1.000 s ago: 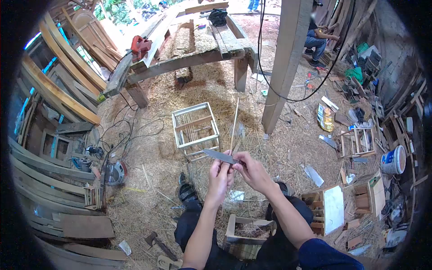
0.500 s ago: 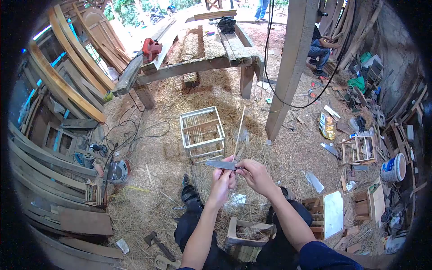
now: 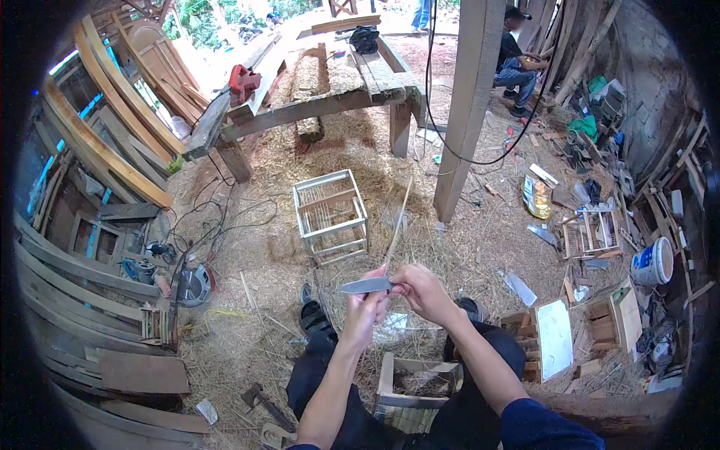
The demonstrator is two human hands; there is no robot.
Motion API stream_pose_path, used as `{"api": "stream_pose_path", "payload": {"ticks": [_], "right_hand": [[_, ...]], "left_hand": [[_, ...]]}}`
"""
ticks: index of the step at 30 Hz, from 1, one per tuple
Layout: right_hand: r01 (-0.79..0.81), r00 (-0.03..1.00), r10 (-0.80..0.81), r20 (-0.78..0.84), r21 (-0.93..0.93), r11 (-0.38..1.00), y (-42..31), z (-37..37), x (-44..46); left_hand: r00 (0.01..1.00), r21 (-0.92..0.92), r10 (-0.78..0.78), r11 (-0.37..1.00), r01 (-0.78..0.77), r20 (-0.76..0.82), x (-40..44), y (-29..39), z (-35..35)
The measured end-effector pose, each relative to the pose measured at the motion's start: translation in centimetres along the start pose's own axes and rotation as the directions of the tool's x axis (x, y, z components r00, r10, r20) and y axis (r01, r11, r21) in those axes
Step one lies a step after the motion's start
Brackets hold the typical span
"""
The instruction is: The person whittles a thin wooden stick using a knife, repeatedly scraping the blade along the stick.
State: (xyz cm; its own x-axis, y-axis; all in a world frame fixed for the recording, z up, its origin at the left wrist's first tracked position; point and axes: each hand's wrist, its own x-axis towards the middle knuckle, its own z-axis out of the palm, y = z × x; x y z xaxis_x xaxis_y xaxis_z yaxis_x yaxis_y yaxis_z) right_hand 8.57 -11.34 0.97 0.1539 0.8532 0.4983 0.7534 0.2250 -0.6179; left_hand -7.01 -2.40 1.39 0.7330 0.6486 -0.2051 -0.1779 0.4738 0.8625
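My left hand [image 3: 361,316] is closed around the lower part of a thin wooden stick [image 3: 399,225], which points up and away from me. In my right hand [image 3: 421,292] is a knife [image 3: 364,286], gripped at its handle; its blade points left and lies across the stick just by my left fingers. Most of the handle is hidden by my fingers. Beyond both hands, a small wooden frame with thin slats [image 3: 328,202] stands on the floor. A wooden box-like piece [image 3: 420,405] sits between my legs.
A hatchet [image 3: 266,405] lies at lower left, a circular saw [image 3: 196,286] farther up. Ahead are a workbench [image 3: 322,111] and a wooden post [image 3: 469,112] with a hanging cable. A white bucket [image 3: 652,261] stands right. A person [image 3: 516,64] sits at the back right.
The knife blade has swung so its tip sits lower, and it has shifted slightly down along the stick. The view has turned a little right. Both hands keep their grips.
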Motion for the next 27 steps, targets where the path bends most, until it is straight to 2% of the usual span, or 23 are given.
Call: {"api": "stream_pose_path", "payload": {"ticks": [4,12,20,23,27], "right_hand": [[0.099,0.995,-0.100,-0.019,-0.071,0.993,0.2,-0.1,-1.5],[0.111,0.990,-0.126,-0.069,-0.187,0.976,-0.7,-1.7,-2.6],[0.108,0.991,-0.127,-0.041,-0.319,0.941,-0.9,-2.6,-3.2],[0.099,0.985,-0.134,-0.110,-0.280,0.955,-0.2,-2.9,-3.3],[-0.087,0.946,-0.022,-0.323,-0.318,0.944,2.4,-5.8,-2.9]], "left_hand": [[0.995,-0.052,-0.099,0.994,0.100,0.022,-1.4,-0.7,-0.3],[0.974,-0.175,-0.210,0.959,0.222,0.082,-2.5,-0.6,1.2],[0.952,-0.274,-0.281,0.913,0.303,0.120,-2.5,-1.5,1.1],[0.939,-0.315,-0.318,0.884,0.345,0.135,-2.2,-1.3,1.2],[0.913,-0.263,-0.368,0.876,0.404,0.174,-3.4,0.1,2.4]]}}
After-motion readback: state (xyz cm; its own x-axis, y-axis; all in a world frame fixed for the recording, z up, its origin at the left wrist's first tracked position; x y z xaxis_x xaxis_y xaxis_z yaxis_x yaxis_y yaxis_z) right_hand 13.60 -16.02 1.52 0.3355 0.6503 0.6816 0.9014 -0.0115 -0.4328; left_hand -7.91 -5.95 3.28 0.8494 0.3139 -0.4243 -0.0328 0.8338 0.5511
